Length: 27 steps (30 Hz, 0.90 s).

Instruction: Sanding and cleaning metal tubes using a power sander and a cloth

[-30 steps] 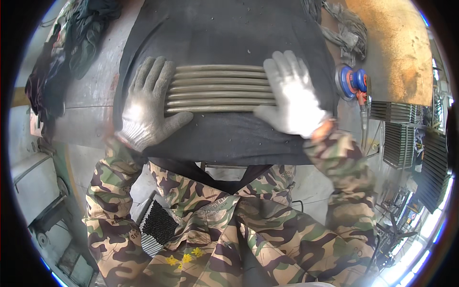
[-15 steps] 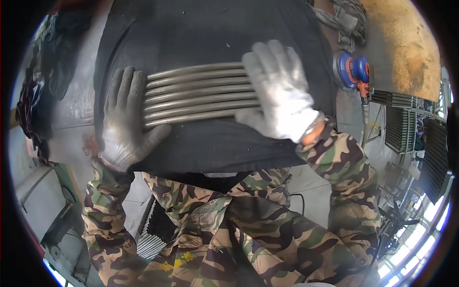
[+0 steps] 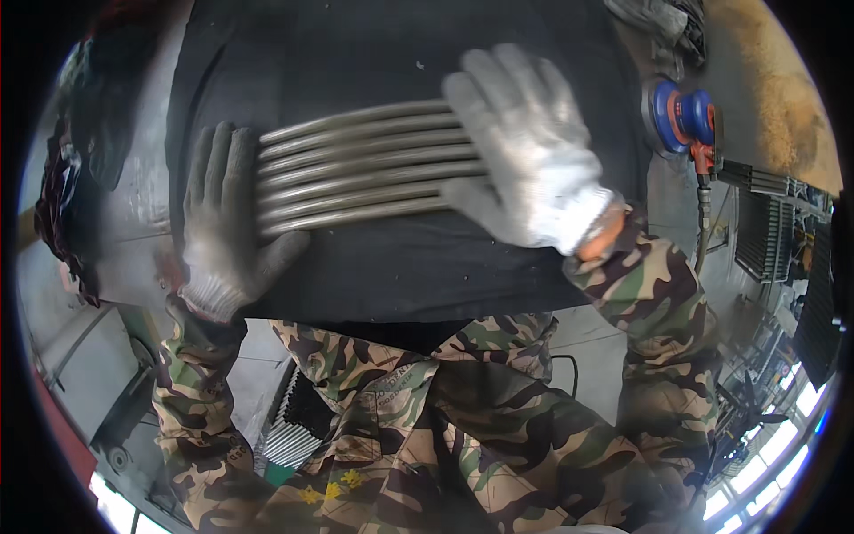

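Note:
Several slim metal rods (image 3: 365, 165) lie side by side in a row on a black cloth (image 3: 382, 276). Against their left ends rests my left hand (image 3: 218, 214), in a grey-coated white knit glove, fingers stretched out and thumb spread below the row. My right hand (image 3: 529, 151), gloved alike, lies palm down over the right ends, its fingers extended and its thumb near the lowest rod. The rod ends beneath this palm are hidden. Both hands are somewhat blurred.
A blue and orange disc sander (image 3: 685, 116) with a hose sits to the right of the cloth. Grey rags (image 3: 663, 27) lie at the far right, beside a stained tan board (image 3: 774, 98). More rods (image 3: 294, 440) are stacked below, near my lap.
The whole view has shifted a little, with the sander now farther right. My right hand sits slightly higher in view, and the row of rods appears a bit more tilted up toward the right.

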Available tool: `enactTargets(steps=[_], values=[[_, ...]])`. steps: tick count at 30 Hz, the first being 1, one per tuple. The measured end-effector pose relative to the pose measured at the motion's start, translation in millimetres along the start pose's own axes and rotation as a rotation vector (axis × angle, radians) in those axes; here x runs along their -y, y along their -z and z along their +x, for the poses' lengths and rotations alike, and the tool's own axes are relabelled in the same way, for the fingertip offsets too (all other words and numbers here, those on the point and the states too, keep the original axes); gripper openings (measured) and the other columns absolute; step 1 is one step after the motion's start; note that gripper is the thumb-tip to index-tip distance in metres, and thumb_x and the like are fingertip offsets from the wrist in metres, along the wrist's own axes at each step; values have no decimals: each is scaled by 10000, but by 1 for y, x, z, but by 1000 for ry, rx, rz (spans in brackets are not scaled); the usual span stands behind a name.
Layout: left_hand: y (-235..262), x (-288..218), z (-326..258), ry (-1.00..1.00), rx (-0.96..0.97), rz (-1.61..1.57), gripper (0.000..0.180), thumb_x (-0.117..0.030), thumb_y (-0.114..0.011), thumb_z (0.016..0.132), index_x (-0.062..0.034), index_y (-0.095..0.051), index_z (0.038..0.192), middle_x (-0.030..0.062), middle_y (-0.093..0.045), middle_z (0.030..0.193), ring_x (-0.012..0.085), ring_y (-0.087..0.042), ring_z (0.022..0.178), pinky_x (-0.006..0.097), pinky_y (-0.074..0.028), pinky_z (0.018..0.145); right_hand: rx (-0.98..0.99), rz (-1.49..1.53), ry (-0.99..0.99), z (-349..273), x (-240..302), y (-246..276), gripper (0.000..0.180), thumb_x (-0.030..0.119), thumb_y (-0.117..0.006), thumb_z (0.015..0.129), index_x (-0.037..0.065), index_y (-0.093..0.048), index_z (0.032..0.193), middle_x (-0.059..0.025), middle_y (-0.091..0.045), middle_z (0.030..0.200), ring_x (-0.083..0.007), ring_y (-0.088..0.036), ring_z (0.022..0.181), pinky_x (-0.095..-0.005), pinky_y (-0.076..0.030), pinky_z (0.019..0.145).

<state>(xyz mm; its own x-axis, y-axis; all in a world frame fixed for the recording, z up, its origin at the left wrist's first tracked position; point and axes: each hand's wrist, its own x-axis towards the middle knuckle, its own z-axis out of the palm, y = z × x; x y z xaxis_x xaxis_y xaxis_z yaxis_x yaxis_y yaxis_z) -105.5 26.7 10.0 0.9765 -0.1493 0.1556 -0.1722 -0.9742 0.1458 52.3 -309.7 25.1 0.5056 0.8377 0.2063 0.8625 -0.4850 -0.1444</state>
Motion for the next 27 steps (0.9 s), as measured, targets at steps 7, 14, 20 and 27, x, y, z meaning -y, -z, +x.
enactTargets(steps=[7,14,20,27], values=[[-2,0,5,8,-49,-60,1094,-646,-794,845,59,-432,1599,348,-456,1606,576,-365,1534,647,-348,1248,52,89,-42,-12,-38,32,653,146,-693,907,21,-544,1531,-285,-518,1576,-503,-468,1488,-550,-386,1252],[-4,2,2,63,-43,-95,1089,-468,-863,790,6,-397,1653,298,-413,1673,515,-334,1585,599,-302,1298,-159,377,-179,-20,-52,42,543,-92,-608,878,2,-635,1412,-257,-703,1336,-406,-709,1243,-436,-568,1069],[-5,2,4,99,-24,-85,1076,-448,-867,763,-7,-431,1641,279,-417,1678,501,-331,1593,595,-311,1298,-65,160,276,-24,-40,50,570,-74,-679,583,17,-753,1141,-143,-753,1163,-401,-732,1138,-502,-615,991],[-6,1,2,84,-9,-61,1089,-538,-830,807,-8,-404,1658,284,-399,1691,505,-321,1597,598,-307,1299,-198,187,448,22,-15,11,398,21,-695,690,66,-767,1079,-96,-762,1123,-325,-737,1113,-495,-598,1038]])
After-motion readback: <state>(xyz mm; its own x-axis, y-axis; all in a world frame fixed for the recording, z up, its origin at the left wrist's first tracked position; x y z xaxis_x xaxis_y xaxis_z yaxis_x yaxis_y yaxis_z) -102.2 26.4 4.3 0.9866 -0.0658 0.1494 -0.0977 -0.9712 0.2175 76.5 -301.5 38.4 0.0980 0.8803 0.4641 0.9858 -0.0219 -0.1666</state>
